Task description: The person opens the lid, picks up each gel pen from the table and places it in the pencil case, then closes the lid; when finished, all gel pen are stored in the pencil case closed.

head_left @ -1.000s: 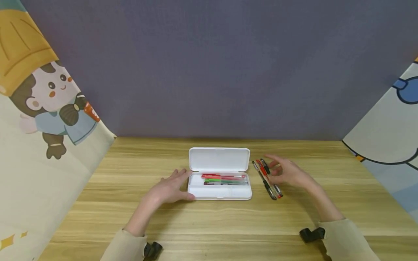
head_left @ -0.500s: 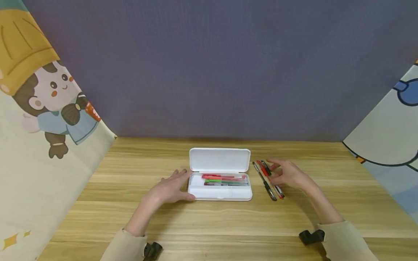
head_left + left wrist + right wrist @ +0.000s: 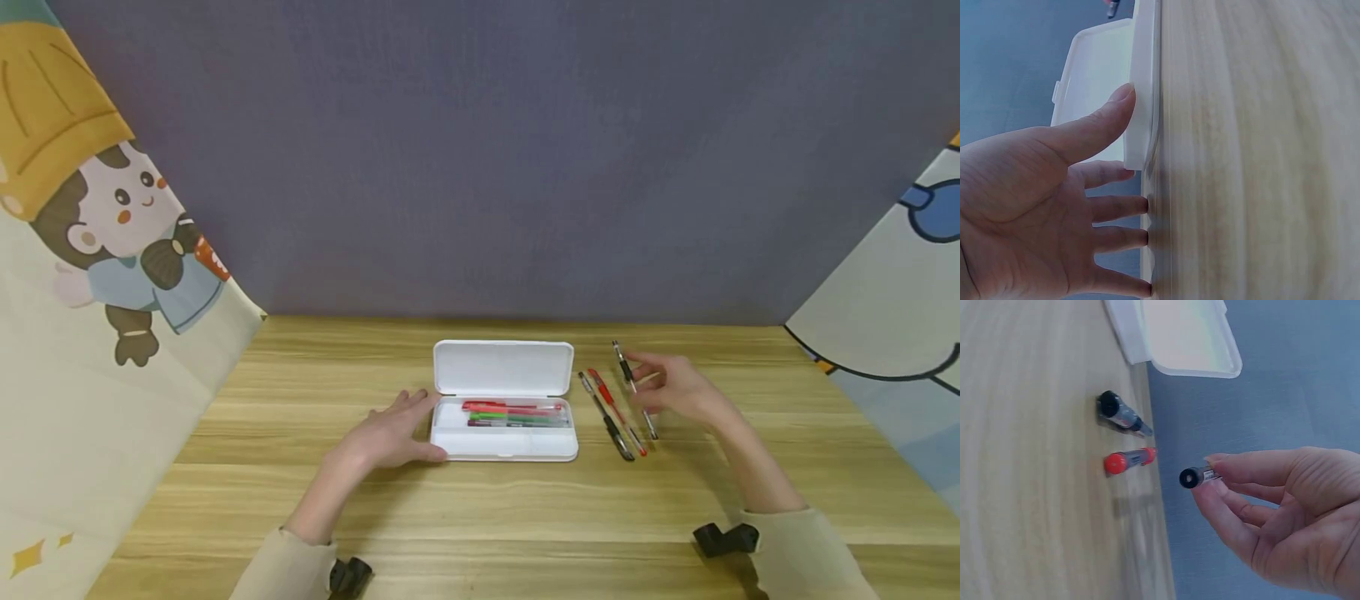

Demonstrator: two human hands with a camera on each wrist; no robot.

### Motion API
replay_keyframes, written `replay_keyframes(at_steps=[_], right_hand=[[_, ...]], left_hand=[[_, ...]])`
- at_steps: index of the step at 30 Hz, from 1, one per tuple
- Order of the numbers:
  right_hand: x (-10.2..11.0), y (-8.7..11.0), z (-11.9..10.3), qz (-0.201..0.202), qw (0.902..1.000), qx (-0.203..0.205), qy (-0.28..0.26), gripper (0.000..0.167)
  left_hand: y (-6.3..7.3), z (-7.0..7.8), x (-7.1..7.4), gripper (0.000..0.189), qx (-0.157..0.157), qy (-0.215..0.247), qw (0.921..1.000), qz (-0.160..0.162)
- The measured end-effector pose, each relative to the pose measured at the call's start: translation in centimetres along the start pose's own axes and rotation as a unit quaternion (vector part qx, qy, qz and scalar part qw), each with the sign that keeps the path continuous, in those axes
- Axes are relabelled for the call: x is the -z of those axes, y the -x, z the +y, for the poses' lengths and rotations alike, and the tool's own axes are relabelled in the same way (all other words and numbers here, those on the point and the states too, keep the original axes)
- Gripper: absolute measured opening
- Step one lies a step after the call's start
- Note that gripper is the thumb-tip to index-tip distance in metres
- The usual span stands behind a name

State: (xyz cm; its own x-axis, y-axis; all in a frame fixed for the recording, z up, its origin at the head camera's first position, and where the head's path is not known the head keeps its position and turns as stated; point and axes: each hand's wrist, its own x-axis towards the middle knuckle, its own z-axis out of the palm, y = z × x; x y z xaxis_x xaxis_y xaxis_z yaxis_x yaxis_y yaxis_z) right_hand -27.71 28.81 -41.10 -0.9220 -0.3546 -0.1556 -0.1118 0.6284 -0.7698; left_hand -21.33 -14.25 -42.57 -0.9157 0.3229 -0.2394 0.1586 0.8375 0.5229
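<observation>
A white pencil case (image 3: 504,444) lies with its lid raised, several red, green and dark pens (image 3: 517,413) in its back compartment. My left hand (image 3: 390,433) steadies its left end: the thumb touches the case's front wall, and the other fingers (image 3: 1119,208) stretch out straight beside it, tips at the table. Between thumb and fingertips, my right hand (image 3: 678,387) pinches a black gel pen (image 3: 625,367), held tilted above the table; in the right wrist view the pen's dark end (image 3: 1190,478) faces the camera. Left of it lie a red pen (image 3: 606,392) and another black pen (image 3: 615,433).
The wooden table (image 3: 480,525) meets a grey-blue backdrop (image 3: 480,167) just behind the case. Cartoon-printed cloth panels (image 3: 112,250) stand on the left and right. A small black device sits at each sleeve cuff.
My right hand has picked the rightmost black pen off the table and drawn it right, away from the red pen. The left hand and the case have stayed put.
</observation>
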Motion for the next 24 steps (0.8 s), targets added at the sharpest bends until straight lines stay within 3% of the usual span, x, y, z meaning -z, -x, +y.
replay_keyframes(at_steps=[6,14,24], right_hand=[[0.3,0.5,-0.8,0.047,0.9983,0.029,0.015,0.072],[0.3,0.7,-1.6,0.084,0.9944,0.062,-0.018,0.071],[-0.8,0.2,-3.4,0.145,0.9770,0.156,-0.010,0.065]], left_hand=[[0.3,0.3,0.1,0.093,-0.004,-0.001,1.0000,0.002],[0.1,0.2,0.0,0.092,-0.002,-0.001,1.0000,0.001],[0.2,0.2,0.1,0.093,-0.003,0.000,1.0000,0.000]])
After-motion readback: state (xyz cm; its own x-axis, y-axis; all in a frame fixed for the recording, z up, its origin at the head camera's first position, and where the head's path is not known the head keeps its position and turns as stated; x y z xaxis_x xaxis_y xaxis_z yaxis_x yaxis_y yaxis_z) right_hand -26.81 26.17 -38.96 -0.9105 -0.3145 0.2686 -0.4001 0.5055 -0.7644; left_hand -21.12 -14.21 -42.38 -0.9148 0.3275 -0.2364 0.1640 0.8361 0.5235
